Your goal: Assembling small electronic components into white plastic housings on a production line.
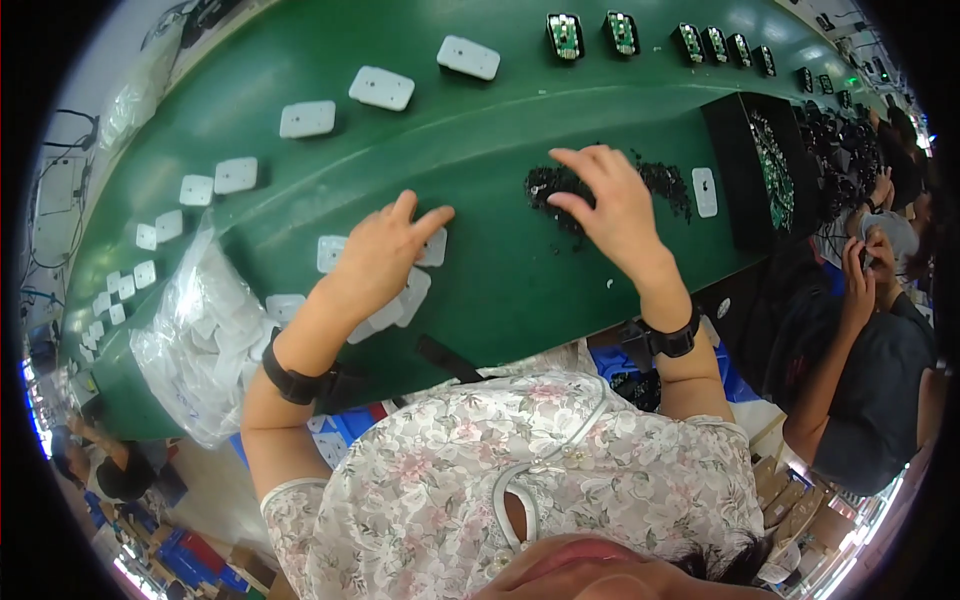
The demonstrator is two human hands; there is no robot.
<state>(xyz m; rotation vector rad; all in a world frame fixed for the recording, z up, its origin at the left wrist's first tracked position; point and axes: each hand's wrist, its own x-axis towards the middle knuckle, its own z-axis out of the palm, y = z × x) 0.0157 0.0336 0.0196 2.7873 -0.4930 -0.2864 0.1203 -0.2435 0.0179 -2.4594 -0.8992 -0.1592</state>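
My left hand (382,255) rests over several loose white plastic covers (410,297) on the green table. Its fingers are spread, and they lie at the edge of one white cover (432,248); whether they press on it I cannot tell. To the right, my right hand (615,205) hovers at a heap of small black parts (545,185), thumb and forefinger apart with nothing visible between them. A single white cover (705,192) with a small dark mark lies beyond that heap, beside a black box (738,170) filled with green circuit boards (775,180).
A clear plastic bag (205,340) of white covers lies at the left front. White covers (381,88) form a curved row along the far left. Black housings with green boards (565,37) line the far right. Another person (865,360) works at the right.
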